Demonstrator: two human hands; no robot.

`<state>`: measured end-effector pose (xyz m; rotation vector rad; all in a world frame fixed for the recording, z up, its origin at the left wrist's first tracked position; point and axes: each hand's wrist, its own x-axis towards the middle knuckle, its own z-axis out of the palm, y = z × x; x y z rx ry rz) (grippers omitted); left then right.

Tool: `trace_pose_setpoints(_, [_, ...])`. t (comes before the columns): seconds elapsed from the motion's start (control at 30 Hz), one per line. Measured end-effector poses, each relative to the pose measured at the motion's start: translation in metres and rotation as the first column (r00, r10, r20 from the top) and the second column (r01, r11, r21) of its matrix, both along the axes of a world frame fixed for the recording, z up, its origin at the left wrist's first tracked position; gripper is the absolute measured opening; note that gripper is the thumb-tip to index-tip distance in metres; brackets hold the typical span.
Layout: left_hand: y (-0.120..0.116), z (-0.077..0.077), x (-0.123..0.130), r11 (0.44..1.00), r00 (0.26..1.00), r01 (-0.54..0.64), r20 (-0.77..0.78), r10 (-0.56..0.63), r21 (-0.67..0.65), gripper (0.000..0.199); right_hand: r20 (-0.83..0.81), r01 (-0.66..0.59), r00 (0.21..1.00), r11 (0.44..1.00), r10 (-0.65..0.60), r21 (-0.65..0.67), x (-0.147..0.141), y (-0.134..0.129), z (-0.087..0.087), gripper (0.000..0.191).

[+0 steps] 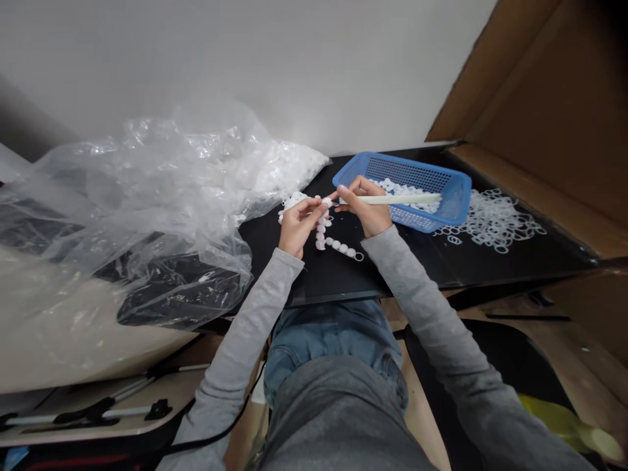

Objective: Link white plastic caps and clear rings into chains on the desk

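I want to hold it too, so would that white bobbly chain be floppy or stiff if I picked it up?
Probably floppy: the white chain makes a sharp corner below the left hand. It's likely light too, since its pieces look small and fingertips pinch its top.

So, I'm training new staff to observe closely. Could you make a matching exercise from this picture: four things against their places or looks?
1. basket
2. pale stick
3. plastic bag
4. loose rings

A. clear, crumpled
B. held by the right hand
C. blue, with white pieces inside
D. spread on the black table, near cardboard

Pairs: 1-C; 2-B; 3-A; 4-D
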<state>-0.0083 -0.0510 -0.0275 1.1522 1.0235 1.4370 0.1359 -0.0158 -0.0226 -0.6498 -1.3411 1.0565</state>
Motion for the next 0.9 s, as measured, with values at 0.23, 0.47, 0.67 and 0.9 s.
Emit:
trace_pose_setpoints(0.23, [-0.0004,0.0006,0.0001,1.0,1.0,0.003,-0.016,-0.003,0.001,0.029,0.0,0.011,1.0,1.0,-0.011,-0.029,-0.0006,0.002,-0.0005,0.046])
trace_pose_setpoints(0.47, [-0.0004,0.0007,0.0,1.0,1.0,-0.012,-0.017,0.012,-0.002,0.03,0.003,0.027,1.0,0.998,-0.027,-0.06,0.0003,0.0043,-0.001,0.048])
trace_pose_setpoints(0.67, [-0.0007,0.0011,0.0006,1.0,1.0,-0.014,-0.014,0.014,-0.011,0.027,0.027,0.025,0.999,0.999,-0.025,-0.028,0.0002,0.0056,-0.0016,0.048])
trace_pose_setpoints(0.9, [0.0009,-0.0008,0.0003,0.999,1.0,-0.007,-0.013,0.007,0.04,0.025,0.05,0.104,0.993,0.986,-0.111,0.127,-0.004,0.0036,-0.0052,0.046])
